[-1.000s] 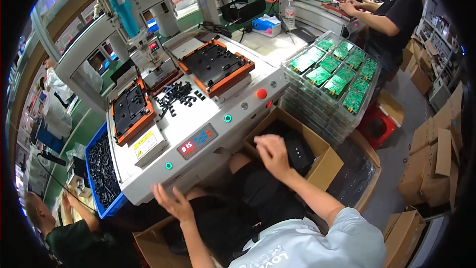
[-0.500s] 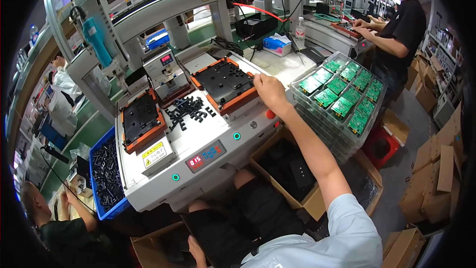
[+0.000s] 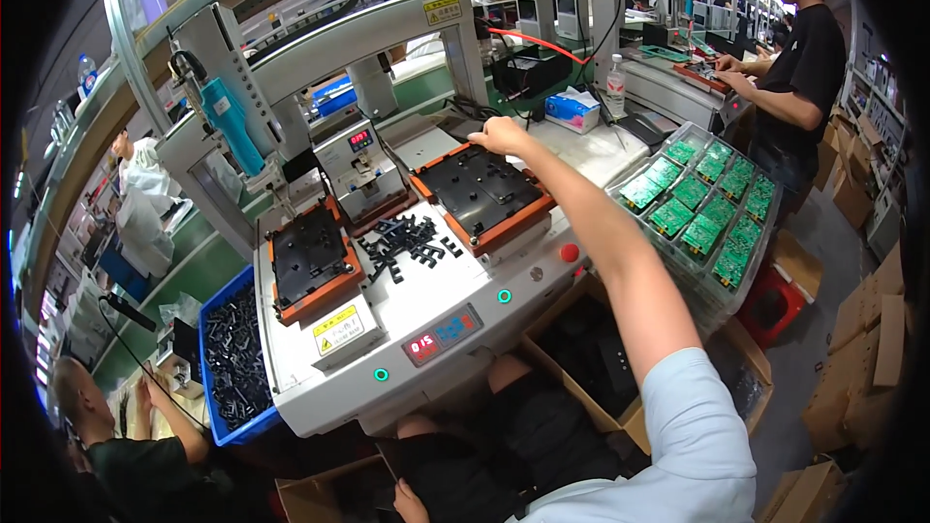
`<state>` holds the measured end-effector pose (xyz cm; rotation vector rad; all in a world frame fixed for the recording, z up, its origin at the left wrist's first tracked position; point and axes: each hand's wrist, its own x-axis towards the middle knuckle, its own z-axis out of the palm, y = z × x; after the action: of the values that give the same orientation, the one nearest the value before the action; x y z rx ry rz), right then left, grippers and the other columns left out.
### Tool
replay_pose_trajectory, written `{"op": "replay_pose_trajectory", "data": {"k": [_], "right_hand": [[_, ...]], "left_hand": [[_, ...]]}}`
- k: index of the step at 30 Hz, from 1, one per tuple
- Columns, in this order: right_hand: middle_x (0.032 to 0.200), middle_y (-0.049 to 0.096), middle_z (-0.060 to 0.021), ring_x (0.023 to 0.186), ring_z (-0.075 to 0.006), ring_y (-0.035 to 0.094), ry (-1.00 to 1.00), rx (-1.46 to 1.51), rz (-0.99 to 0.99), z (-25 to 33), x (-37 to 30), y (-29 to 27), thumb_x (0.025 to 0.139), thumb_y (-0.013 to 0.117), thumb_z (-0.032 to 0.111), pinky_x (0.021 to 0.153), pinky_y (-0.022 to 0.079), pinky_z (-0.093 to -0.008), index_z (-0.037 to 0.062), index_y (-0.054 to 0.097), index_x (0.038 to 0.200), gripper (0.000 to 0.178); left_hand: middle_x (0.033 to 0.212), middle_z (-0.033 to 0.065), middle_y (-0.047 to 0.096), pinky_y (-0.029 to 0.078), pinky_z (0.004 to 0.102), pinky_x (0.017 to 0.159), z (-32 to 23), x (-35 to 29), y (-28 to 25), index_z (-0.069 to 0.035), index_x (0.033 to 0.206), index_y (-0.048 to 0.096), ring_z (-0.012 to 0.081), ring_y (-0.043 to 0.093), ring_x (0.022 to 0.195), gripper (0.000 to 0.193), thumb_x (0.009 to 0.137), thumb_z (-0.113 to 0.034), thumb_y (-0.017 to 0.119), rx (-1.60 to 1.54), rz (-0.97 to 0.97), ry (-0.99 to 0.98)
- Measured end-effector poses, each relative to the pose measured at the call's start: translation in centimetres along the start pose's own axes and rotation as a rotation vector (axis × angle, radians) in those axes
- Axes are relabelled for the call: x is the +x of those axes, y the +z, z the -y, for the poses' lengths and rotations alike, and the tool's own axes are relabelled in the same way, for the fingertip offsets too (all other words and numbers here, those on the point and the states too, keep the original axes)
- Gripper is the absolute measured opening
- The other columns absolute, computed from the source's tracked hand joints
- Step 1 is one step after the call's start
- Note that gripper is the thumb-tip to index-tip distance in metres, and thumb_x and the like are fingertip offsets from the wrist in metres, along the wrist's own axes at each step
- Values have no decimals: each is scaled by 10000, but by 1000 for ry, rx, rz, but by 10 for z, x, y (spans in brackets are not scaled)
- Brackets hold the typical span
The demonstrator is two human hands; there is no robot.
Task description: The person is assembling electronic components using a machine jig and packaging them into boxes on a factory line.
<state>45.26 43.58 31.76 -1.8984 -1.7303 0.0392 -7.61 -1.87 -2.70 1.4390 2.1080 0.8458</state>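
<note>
My right hand is at the far edge of the right orange-framed fixture, its fingers pressed together; whatever they hold, if anything, is hidden. A black plastic panel with small black parts on it lies in that fixture. To the left, a second orange-framed fixture bears another black panel. Loose black plastic pieces are heaped on the white machine bed between them. Low in the view, my left hand is partly visible beside a dark edge near my lap; its grip is unclear.
A blue bin of black pieces stands left of the machine. Clear trays with green circuit boards are stacked at right. A turquoise screwdriver unit hangs over the left fixture. A red button sits on the front panel. Co-workers sit and stand nearby.
My right hand has moved from the right fixture's near right side to its far edge. The view has shifted, so the machine appears farther right and lower. My left hand stays low.
</note>
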Motion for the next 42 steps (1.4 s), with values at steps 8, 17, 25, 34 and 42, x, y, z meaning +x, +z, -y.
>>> {"op": "replay_pose_trajectory", "data": {"k": [8,17,25,34,42], "right_hand": [[894,670,-249,903,-390,656,58,155,290,12,-39,-51,935,443,526,808,506,-456,-30,684,907,607],[986,671,-244,996,-377,634,-34,-83,155,41,-120,-66,850,560,569,889,475,-457,-38,696,928,627],[885,675,-97,712,-226,649,237,779,347,11,-90,-97,740,774,325,508,519,-372,51,686,937,349],[801,666,-31,646,-190,648,583,1205,-239,-179,-65,-61,861,700,341,526,487,-317,93,650,915,258],[1336,516,-206,1114,-443,572,711,509,-308,-214,-59,-47,893,542,565,914,474,-500,-15,454,1327,729]], "left_hand": [[1018,296,640,509,443,769,2,2,-3,42,1170,609,439,621,937,407,1016,-285,423,89,15,-22],[1057,295,634,505,442,805,-7,5,-4,62,1178,595,431,619,971,388,1012,-248,431,55,38,20],[1125,294,618,493,411,860,-17,2,-1,80,1208,572,408,608,1025,400,1016,-240,428,67,49,-21],[1216,270,591,461,410,964,65,9,18,51,1291,525,419,580,1109,496,1029,-342,371,50,92,-44],[1069,259,650,490,393,860,-17,-1,5,82,1164,586,360,623,961,376,987,-240,506,37,41,-30]]}}
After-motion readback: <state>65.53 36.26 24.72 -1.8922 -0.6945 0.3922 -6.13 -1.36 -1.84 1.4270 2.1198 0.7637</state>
